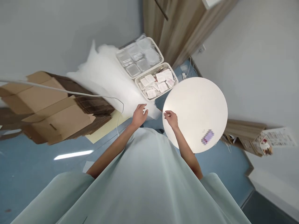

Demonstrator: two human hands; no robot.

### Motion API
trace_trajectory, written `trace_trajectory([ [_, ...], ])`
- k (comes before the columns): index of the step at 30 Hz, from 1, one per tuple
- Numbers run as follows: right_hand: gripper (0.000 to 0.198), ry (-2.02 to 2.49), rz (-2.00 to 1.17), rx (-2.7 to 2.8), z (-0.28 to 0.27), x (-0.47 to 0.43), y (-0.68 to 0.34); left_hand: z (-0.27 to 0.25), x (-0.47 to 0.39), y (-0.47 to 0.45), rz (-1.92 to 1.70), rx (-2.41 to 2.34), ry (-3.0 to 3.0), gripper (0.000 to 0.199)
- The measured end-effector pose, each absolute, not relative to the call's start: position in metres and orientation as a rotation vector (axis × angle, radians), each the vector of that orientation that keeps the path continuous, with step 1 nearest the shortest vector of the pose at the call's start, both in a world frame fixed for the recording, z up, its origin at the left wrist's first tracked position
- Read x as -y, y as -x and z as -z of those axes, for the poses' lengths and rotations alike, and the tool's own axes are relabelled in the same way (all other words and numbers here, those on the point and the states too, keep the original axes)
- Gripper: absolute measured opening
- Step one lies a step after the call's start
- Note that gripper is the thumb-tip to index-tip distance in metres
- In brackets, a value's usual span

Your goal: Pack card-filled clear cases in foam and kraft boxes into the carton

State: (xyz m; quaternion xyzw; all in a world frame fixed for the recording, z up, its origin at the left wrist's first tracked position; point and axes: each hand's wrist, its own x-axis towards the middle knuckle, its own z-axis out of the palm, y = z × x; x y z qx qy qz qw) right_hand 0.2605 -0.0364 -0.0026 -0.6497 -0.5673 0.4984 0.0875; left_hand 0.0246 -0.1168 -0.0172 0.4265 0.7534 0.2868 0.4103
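My left hand (139,115) hovers before my body, its fingers loosely bent and apart, with nothing seen in it. Just beyond it lies a large white sheet (107,68), which looks like foam or soft packing wrap. My right hand (171,119) is over the left edge of a round white table (196,102). Its fingers are curled loosely with gaps between them, and I see nothing held. Past both hands stands a white basket (175,80) of small white printed packets (161,77). Behind that, a second basket (161,56) holds clear plastic boxes (143,64).
Flattened cardboard boxes (53,115) are stacked at left, with a white cable (93,95) hanging across them. A blurred purple object (207,136) rests on the table. A wood-grain cabinet (173,28) stands behind the baskets, and a low wooden shelf (245,133) at right.
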Motion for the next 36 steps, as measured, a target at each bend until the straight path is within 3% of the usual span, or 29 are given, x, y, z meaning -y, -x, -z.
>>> trace_trajectory([
  [6, 0.02, 1.75, -1.499, 2.025, -0.011, 0.013, -0.171, 0.033, 0.121, 0.039, -0.747, -2.246, -0.916, 0.06],
  [14, 0.016, 1.641, -1.461, 2.236, -0.027, 0.021, -0.108, 0.065, 0.1, 0.062, -0.62, -2.307, -0.705, 0.078],
  [18, 0.014, 1.671, -1.469, 2.244, -0.031, 0.029, -0.104, 0.072, 0.101, 0.061, -0.571, -2.307, -0.71, 0.068],
  [25, 0.012, 1.692, -1.428, 2.314, -0.036, 0.036, -0.093, 0.071, 0.102, 0.07, -0.508, -2.221, -0.66, 0.032],
  [29, 0.012, 1.664, -1.399, 2.336, -0.036, 0.032, -0.079, 0.051, 0.108, 0.072, -0.666, -2.211, -0.587, 0.019],
  [36, 0.041, 1.611, -1.412, 2.249, -0.039, 0.013, -0.049, -0.013, 0.127, 0.049, -0.977, -2.025, -0.695, 0.014],
])
